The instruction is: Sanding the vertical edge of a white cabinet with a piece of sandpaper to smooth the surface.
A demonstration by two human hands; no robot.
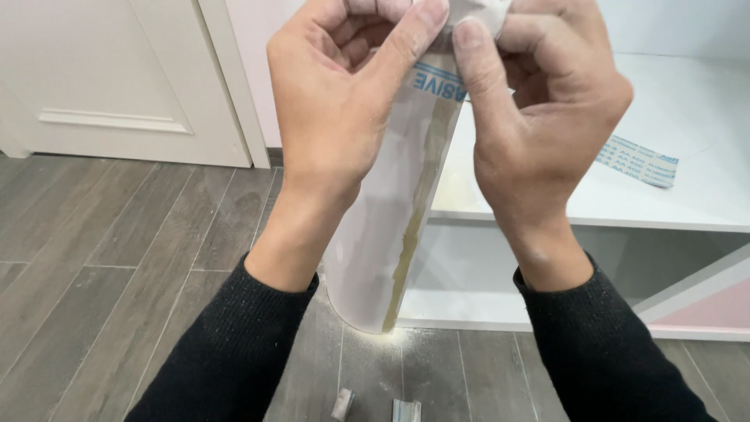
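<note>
Above the white shelf (687, 117), both hands, left (344, 101) and right (539, 109), pinch a sandpaper strip (437, 78).

- Grey wood-look plank floor (117, 266) fills the lower left, from 6 to 9 o'clock.
- White panelled door (101, 78) with its frame stands at 10 o'clock.
- White shelf unit (664, 211) spans 1 to 4 o'clock, with pale dust on the floor at its foot.
- Even, soft light.

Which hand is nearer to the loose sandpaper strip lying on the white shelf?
Right. The right hand is just left of the sandpaper strip; the left hand is farther left, beyond it.
</note>
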